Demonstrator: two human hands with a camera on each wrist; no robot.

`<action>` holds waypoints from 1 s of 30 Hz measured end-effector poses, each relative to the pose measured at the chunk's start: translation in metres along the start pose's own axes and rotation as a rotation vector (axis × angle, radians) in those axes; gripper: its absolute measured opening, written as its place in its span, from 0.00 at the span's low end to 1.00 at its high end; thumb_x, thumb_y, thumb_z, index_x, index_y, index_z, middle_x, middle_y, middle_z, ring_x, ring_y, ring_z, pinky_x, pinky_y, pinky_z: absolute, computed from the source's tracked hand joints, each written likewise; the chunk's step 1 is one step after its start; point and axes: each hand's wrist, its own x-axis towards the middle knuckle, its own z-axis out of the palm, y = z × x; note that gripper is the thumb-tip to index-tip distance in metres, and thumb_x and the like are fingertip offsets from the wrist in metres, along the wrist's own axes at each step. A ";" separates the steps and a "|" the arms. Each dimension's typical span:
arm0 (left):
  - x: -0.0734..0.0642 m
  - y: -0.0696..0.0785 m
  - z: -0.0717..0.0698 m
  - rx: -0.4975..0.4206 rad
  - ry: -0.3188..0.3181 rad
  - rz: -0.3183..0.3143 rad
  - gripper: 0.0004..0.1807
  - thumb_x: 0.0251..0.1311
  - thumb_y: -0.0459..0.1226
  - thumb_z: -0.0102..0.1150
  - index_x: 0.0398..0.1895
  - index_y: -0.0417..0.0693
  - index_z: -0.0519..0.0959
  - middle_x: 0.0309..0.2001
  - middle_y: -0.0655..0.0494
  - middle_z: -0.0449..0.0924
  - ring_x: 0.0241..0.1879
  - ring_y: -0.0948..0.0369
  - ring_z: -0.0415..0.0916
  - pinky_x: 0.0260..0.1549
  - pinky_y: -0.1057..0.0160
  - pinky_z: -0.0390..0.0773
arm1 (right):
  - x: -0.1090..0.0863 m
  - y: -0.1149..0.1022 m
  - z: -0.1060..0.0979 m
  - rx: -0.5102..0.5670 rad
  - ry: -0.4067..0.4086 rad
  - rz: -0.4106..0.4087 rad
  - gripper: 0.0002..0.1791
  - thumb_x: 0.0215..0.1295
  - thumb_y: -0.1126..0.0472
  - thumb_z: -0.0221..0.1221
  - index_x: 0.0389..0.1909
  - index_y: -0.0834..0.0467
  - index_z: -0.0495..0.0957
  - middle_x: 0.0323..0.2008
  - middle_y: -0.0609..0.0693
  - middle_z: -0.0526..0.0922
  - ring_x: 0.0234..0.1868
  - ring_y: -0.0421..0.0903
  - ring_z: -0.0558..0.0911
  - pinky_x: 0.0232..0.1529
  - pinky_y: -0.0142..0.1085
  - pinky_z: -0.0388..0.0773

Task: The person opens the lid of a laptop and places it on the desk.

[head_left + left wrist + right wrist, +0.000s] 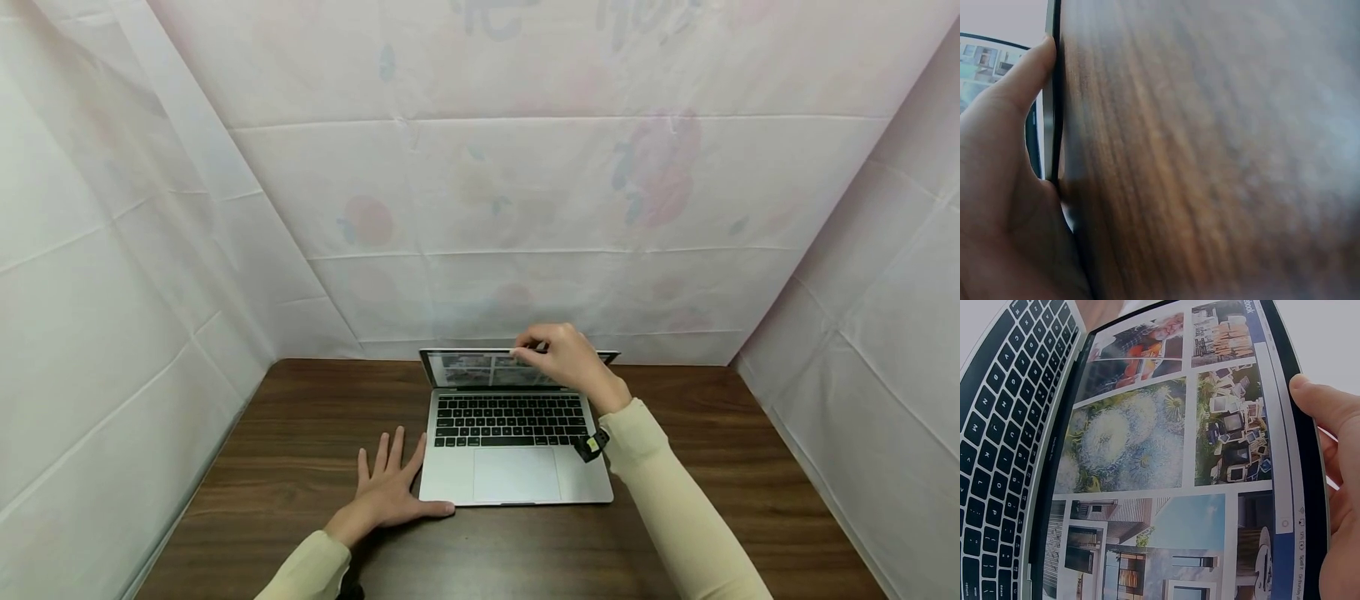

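An unfolded silver laptop [516,477] stands on the wooden table, its lit screen [1129,437] full of picture tiles. At the top edge of that screen, my right hand [562,360] pinches the lid, with the thumb [1310,394] on the display side and the fingers curled behind it. My left hand [390,492] lies with spread fingers at the laptop's left front corner. Its thumb touches the front edge of the base, while the other fingers rest on the table beside it. Black keys of the keyboard [510,421] show between base and screen.
The dark wooden table [300,433] carries the laptop near its back edge. White printed curtains [525,183] hang behind the table and along both sides. A small black device [591,446] is strapped at the right wrist, over the laptop's right side.
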 end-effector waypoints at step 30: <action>-0.003 0.009 -0.004 -0.021 -0.024 -0.001 0.75 0.35 0.85 0.57 0.85 0.61 0.45 0.84 0.42 0.29 0.82 0.38 0.25 0.71 0.29 0.18 | 0.014 0.008 -0.007 0.008 -0.027 0.070 0.04 0.72 0.52 0.64 0.41 0.48 0.84 0.35 0.43 0.87 0.35 0.38 0.83 0.38 0.39 0.83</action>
